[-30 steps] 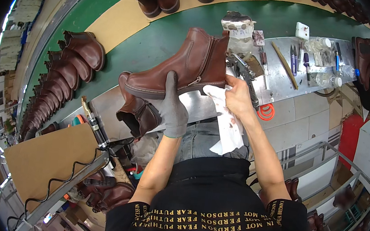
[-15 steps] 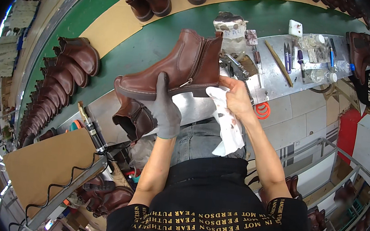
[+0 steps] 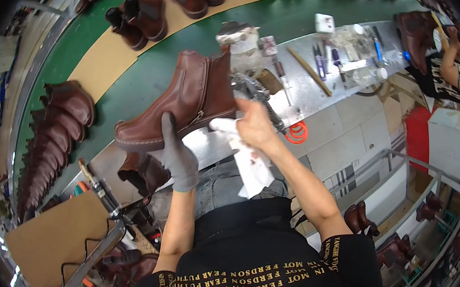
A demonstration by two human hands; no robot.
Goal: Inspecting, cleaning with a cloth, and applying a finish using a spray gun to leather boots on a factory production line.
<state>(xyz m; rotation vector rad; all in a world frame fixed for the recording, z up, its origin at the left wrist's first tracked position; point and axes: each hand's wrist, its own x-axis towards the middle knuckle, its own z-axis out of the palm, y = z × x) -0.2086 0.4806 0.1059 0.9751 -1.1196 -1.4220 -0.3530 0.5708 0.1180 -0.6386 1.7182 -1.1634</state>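
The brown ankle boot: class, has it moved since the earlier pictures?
Yes. The brown ankle boot, held in the gloved left hand, has tipped heel-up, its shaft now nearer the metal worktable's clutter.

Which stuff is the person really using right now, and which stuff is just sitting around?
In use:
- brown ankle boot, held by the gloved left hand
- white cloth, in the bare right hand

Lying about:
- hand tools on the metal bench
- orange rings
- boots on the conveyor

Bright, even light; perhaps blurred, warped edges
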